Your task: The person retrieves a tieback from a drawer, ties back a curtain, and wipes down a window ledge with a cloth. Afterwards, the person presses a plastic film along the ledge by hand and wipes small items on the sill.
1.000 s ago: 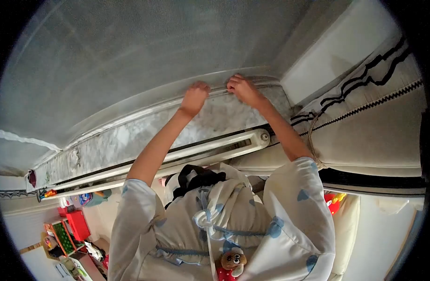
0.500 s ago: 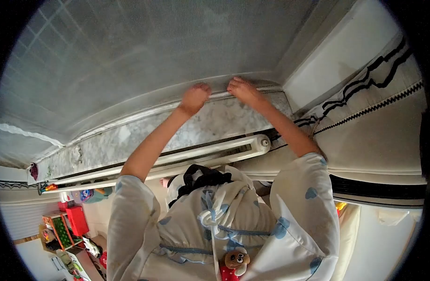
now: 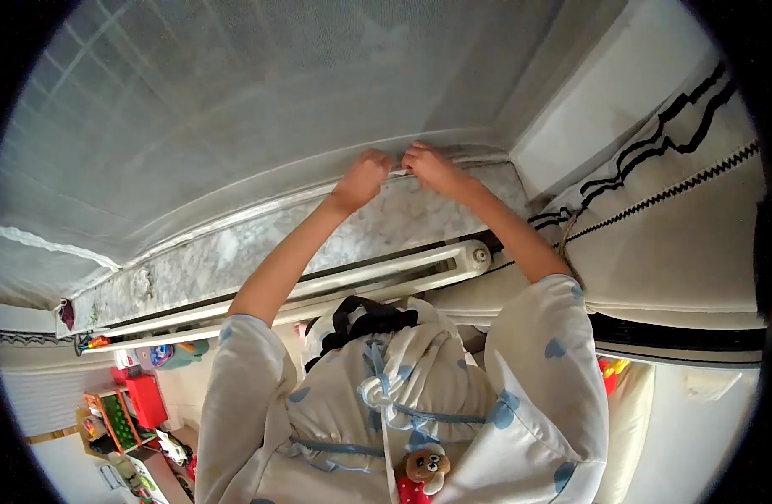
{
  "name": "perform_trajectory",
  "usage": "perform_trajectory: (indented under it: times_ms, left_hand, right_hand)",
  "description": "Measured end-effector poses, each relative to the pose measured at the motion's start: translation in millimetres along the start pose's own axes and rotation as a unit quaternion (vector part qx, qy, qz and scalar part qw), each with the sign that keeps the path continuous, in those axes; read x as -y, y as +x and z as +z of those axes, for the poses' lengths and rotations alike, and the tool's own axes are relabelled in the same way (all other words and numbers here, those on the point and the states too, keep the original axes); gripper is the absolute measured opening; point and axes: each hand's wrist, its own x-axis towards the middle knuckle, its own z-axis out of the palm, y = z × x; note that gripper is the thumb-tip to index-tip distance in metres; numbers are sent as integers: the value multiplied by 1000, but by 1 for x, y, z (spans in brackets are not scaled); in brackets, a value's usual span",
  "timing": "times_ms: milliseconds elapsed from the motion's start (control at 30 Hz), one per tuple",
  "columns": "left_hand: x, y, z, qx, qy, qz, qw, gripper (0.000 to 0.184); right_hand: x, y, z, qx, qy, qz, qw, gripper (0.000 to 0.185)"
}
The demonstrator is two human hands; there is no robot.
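Note:
A large sheer grey mesh screen (image 3: 260,92) covers the window in front of me, its pale bottom edge running just above a marble sill (image 3: 294,231). My left hand (image 3: 362,179) is closed, its fingers pinching at that lower edge. Close to its right, my right hand (image 3: 435,171) is also closed in a pinch on the same edge. Only a small gap separates the two hands. Their fingertips are partly hidden, so the exact fold they hold is hard to see.
A white radiator (image 3: 453,262) stands between me and the sill. A cream curtain with black trim (image 3: 663,244) hangs at right. At lower left are a red box (image 3: 147,401) and an orange-framed shelf (image 3: 115,420). A small plush toy (image 3: 424,466) is on my clothing.
My left hand has shifted right along the mesh edge, so the gap between the hands is narrower. My right hand has barely moved. The view has shifted slightly.

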Motion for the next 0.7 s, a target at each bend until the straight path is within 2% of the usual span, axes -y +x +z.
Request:
perform_trajectory:
  times_ms: [67,133,233,333,400,467,500,533,567,700]
  left_hand:
    - [3,0,0,20,-41,10,999,18]
    - [9,0,6,-25,-118,10,993,13]
    - [12,2,6,12,-133,-1,991,11]
    - [15,3,6,8,-152,3,988,9]
    - [12,1,4,3,-101,-7,995,8]
    - [4,-1,7,-2,-50,-17,999,8]
    - [0,-1,13,-30,23,-18,999,9]
    - [-2,-1,17,-57,96,-18,994,10]
    - [-2,2,15,-58,96,-17,994,10]
    - [-4,1,9,-18,119,-5,993,9]
  right_hand:
    - [-1,2,-2,-1,48,2,999,5]
    - [-1,4,-8,16,78,7,997,5]
    - [-6,6,-11,39,125,7,991,6]
    - [-7,7,-14,53,131,0,990,6]
    - [-6,9,-14,60,119,-2,991,6]
    - [0,7,-12,72,-15,12,997,7]
    - [0,4,-4,71,-16,13,997,7]
    - [2,0,5,25,-92,-4,995,9]
    - [5,0,8,-21,-167,-20,986,11]
    - [14,1,11,-22,-179,39,983,12]
